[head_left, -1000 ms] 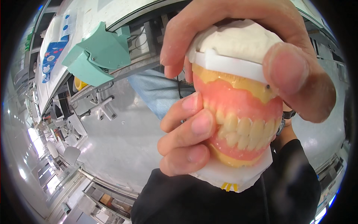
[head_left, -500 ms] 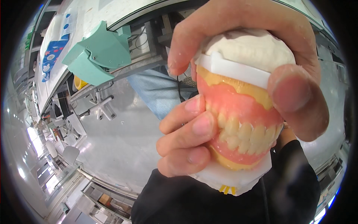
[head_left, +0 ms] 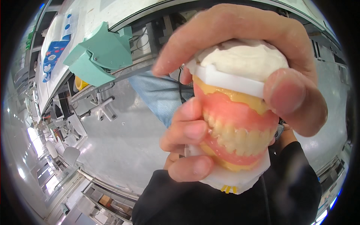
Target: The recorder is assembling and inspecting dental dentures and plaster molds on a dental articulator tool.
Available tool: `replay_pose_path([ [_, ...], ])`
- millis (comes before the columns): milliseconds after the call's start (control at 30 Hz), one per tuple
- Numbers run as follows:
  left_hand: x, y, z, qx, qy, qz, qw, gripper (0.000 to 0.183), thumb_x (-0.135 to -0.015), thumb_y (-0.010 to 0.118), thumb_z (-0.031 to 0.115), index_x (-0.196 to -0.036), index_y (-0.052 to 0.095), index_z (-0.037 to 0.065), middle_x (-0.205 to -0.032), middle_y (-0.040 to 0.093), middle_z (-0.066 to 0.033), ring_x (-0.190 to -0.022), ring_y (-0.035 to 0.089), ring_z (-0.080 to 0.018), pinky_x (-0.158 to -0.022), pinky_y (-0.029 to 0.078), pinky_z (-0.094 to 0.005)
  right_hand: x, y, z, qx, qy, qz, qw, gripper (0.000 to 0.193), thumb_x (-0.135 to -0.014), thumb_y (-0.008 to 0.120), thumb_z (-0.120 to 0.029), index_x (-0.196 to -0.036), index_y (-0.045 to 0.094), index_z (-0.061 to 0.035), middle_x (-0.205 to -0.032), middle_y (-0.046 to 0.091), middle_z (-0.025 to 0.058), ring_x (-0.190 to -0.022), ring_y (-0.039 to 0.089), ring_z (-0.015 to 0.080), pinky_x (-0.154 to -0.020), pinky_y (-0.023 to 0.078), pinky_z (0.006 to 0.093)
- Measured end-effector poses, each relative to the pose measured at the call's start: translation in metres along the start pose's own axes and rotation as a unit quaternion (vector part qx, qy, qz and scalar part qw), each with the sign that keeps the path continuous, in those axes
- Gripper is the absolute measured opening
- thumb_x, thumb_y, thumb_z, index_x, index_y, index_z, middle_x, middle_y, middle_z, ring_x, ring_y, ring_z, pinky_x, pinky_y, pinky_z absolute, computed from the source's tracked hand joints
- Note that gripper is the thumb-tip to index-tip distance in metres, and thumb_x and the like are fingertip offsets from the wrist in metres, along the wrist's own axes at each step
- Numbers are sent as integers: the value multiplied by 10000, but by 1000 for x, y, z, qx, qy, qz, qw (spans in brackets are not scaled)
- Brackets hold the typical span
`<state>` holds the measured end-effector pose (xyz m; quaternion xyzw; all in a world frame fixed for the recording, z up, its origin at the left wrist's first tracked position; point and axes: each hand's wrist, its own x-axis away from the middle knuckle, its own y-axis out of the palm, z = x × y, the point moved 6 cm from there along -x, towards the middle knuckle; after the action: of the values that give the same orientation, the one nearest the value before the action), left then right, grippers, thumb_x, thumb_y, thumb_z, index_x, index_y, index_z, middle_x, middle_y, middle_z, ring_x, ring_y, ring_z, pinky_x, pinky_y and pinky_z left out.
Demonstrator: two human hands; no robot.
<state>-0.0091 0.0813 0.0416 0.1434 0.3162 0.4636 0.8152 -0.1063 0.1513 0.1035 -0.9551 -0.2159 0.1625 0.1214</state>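
Note:
I hold a denture model [head_left: 240,120] close up: pink gums, yellowish upper and lower teeth meeting, and yellow wax on white plaster bases. A white band [head_left: 232,80] runs across its upper part. My right hand [head_left: 292,75] wraps around the upper base, its thumb on the front right and a finger arched over the top. That finger's tip stands off to the left. At the lower left, my left hand [head_left: 191,168] grips the lower base, a digit lying across it. Two more curled fingers press by the side teeth; which hand they belong to is partly hidden.
A white-topped bench [head_left: 123,11] crosses the far side, with a mint-green hinged fixture [head_left: 99,56] on its edge. A blue patterned packet [head_left: 54,58] lies at far left. Below are a wheeled chair base [head_left: 103,107], grey floor [head_left: 120,150] and my denim-covered leg [head_left: 157,92].
The denture model has shifted slightly left, its upper part down. The arched finger's tip has moved left. The lowest left-side digit has dropped apart from the two above it, baring some white base.

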Motion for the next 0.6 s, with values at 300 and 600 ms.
replay_pose_path([
  [300,-38,7,-8,-132,95,-286,945,893,-614,913,83,-1294,354,234,-1305,391,-114,-1289,451,-328,-1025,513,-455,-1,-2,9,-30,13,7,999,336,-827,695,-326,-994,678,-35,-965,613,56,-865,577,193,-744,496,245],
  [600,-37,15,-12,-38,207,-101,972,352,-885,654,154,-1180,489,54,-1169,580,-193,-1023,612,-281,-870,534,-389,-3,4,10,-89,32,25,995,301,-825,715,-293,-996,682,-47,-976,607,47,-885,572,196,-760,497,243],
])
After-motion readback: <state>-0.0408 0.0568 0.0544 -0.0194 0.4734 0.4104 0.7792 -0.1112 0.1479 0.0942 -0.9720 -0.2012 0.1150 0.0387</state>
